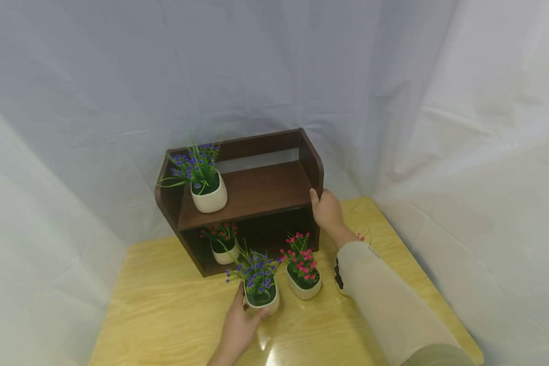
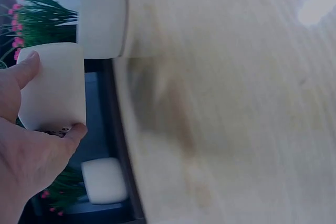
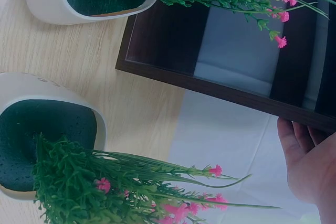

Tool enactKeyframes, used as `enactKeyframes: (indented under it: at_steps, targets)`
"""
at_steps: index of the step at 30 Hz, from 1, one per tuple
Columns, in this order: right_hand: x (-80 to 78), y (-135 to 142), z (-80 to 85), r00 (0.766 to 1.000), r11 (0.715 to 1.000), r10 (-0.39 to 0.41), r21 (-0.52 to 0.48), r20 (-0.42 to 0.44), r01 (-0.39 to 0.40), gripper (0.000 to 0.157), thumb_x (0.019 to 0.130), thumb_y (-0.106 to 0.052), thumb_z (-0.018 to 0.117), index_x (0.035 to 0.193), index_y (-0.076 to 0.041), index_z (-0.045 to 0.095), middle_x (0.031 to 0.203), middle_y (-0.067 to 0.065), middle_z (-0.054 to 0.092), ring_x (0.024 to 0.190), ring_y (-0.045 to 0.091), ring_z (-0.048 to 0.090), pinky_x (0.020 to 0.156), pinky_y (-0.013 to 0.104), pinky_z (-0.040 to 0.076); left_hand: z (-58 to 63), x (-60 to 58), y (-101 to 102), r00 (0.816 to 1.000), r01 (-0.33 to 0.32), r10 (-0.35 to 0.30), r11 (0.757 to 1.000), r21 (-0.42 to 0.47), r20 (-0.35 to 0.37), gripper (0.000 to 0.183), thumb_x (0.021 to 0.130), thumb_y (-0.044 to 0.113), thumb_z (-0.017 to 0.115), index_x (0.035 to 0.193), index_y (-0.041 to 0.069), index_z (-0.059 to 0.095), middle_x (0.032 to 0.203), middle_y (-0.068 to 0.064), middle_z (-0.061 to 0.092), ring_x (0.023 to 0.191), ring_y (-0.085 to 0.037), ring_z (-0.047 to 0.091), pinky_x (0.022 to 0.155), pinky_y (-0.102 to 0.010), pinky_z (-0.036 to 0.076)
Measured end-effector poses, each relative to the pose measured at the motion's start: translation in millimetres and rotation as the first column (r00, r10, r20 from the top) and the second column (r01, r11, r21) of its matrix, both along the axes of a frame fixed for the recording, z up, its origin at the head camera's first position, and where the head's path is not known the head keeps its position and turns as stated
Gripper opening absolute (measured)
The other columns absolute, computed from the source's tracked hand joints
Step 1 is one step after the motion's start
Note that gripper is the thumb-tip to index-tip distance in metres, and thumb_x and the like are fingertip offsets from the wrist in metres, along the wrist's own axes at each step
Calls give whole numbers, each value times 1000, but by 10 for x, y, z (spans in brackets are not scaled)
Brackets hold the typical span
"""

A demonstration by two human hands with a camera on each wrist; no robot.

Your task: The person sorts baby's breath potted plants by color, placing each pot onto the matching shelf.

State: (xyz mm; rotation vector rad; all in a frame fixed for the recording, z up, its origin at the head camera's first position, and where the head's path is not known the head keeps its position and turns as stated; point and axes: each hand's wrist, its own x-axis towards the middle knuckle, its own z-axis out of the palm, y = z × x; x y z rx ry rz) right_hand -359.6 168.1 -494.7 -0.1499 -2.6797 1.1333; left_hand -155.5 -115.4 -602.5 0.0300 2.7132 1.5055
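Hands work at two spots on the wooden bench [image 1: 164, 305]. The left hand [image 1: 238, 330] wraps thumb and fingers around the white pot of the purple-flowered plant [image 1: 258, 284], which stands on the bench just in front of the dark brown shelf unit [image 1: 256, 193]; the left wrist view shows the thumb [image 2: 26, 66] on one side of the pot and a finger on the other. The right hand [image 1: 327, 208] grips the right side panel of the shelf unit at the level of its upper board, fingers curled around the panel's front edge, the sleeve [image 1: 384, 305] stretching back across the bench.

Just right of the held pot, a pink-flowered plant [image 1: 302, 272] stands in its own white pot on the bench, close to the shelf unit's lower opening. Another pink-flowered pot [image 1: 221, 244] sits inside the lower compartment, towards the left. On the upper board, at the left end, stands a second purple-flowered pot [image 1: 206, 188]. A further white pot [image 1: 340, 279] is mostly hidden behind the right sleeve. Pale cloth [image 1: 73, 101] hangs behind and beside the bench.
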Motion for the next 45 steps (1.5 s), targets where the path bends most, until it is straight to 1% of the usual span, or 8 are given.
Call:
enactKeyframes:
  at_steps: [6, 13, 22, 27, 31, 34, 41, 45]
  targets:
    - [-1, -1, -19, 1000, 1000, 5, -7, -5, -5, 54, 117, -44, 42, 121, 3, 67, 118, 27, 74, 115, 47, 73, 99, 60, 59, 186, 3, -31, 1000, 18, -17, 1000, 20, -20, 108, 92, 31, 86, 170, -4, 20, 170, -36, 34, 139, -59, 59, 110, -61, 57]
    - [-13, 2, -22, 1000, 1000, -3, -4, 6, 3, 55, 117, -45, 41, 122, 4, 66, 118, 28, 75, 115, 47, 73, 99, 61, 59, 441, -12, 0, 998, 40, -40, 999, 3, -50, 109, 91, 36, 88, 169, -4, 23, 170, -36, 33, 137, -57, 61, 109, -58, 59]
    - [8, -4, 7, 1000, 1000, -7, -6, 20, 7, 55, 117, -46, 40, 116, 3, 66, 111, 27, 74, 108, 46, 74, 93, 60, 59, 741, -102, 95, 996, 47, -51, 998, -44, -79, 109, 91, 40, 87, 170, -2, 24, 171, -32, 37, 136, -53, 63, 108, -57, 60]
    - [-13, 0, -14, 1000, 1000, -9, -6, 15, 9, 54, 117, -45, 41, 111, 3, 65, 108, 27, 74, 107, 46, 73, 92, 60, 59, 940, -200, 156, 993, 52, -58, 997, -62, -107, 109, 92, 43, 86, 171, 1, 23, 171, -29, 38, 140, -52, 61, 112, -61, 57]
    - [-21, 3, -17, 1000, 1000, -17, -3, 9, 17, 54, 117, -45, 42, 108, 3, 66, 110, 28, 75, 108, 47, 73, 94, 61, 58, 1103, -301, 224, 988, 44, -58, 994, -100, -143, 110, 91, 46, 87, 172, 4, 25, 173, -25, 39, 150, -50, 52, 120, -66, 48]
    - [-16, 14, 1, 1000, 1000, -28, 0, 9, 28, 55, 117, -45, 42, 108, 4, 66, 114, 31, 75, 112, 50, 73, 97, 62, 58, 1230, -381, 319, 983, 52, -69, 993, -103, -169, 111, 90, 46, 88, 172, 6, 25, 175, -21, 37, 157, -46, 43, 126, -65, 42]
    - [-13, 18, 22, 999, 999, -43, 12, 2, 43, 54, 116, -44, 44, 107, 4, 68, 112, 30, 76, 111, 49, 73, 98, 62, 58, 1486, -522, 541, 967, 69, -91, 993, -100, -237, 114, 90, 50, 88, 173, 7, 22, 176, -18, 37, 149, -39, 55, 116, -57, 55]
    - [-19, -5, 3, 999, 999, -40, 1, -15, 40, 45, 114, -36, 47, 108, 3, 69, 111, 29, 76, 109, 48, 74, 96, 61, 58, 1587, -583, 602, 959, 77, -104, 991, -112, -262, 114, 91, 53, 85, 173, 5, 22, 177, -20, 33, 153, -42, 51, 119, -60, 52]
